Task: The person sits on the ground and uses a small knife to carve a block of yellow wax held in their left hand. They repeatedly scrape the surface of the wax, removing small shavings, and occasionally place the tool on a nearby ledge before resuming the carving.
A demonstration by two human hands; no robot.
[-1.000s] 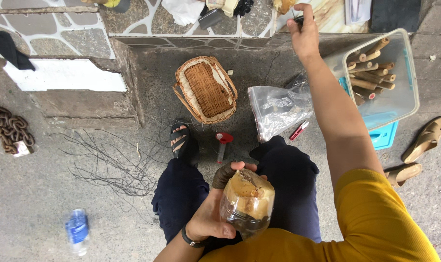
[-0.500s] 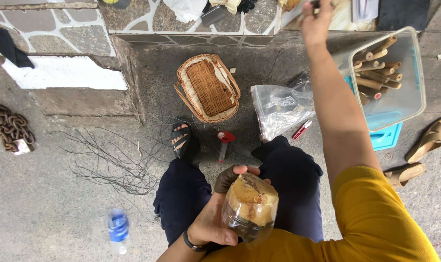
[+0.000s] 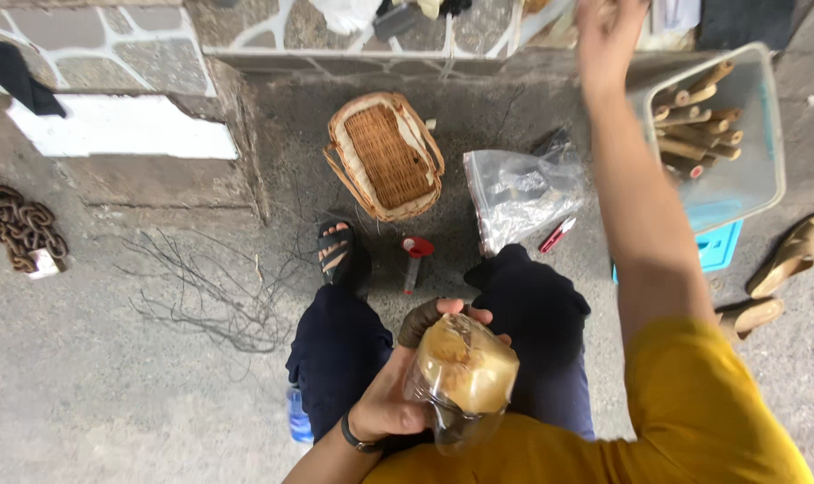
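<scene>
Two hands work apart: the left hand (image 3: 398,399) grips a plastic-wrapped round loaf (image 3: 465,367) over the lap at six o'clock, while the right hand (image 3: 609,36) stretches to one o'clock, its grip indiscernible, beside a clear bin (image 3: 748,179) of sticks.

Rough grey concrete floor (image 3: 111,403) filled most of the frame, speckled and worn. Low ledge faced with irregular grey stone slabs and white mortar joints (image 3: 138,45) ran along the top edge. Flat white rectangular slab (image 3: 125,130) lay at upper left, below the stone facing, with a dark cloth (image 3: 17,72) draped over its left corner. Darker, damp-looking concrete patch (image 3: 281,134) sat at top centre. Rusty brown heavy chain (image 3: 17,224) was heaped at the left edge. Thin bare dry twigs (image 3: 210,287) were scattered on the floor left of centre. Light was even and soft, daylight-like, no hard shadows.
</scene>
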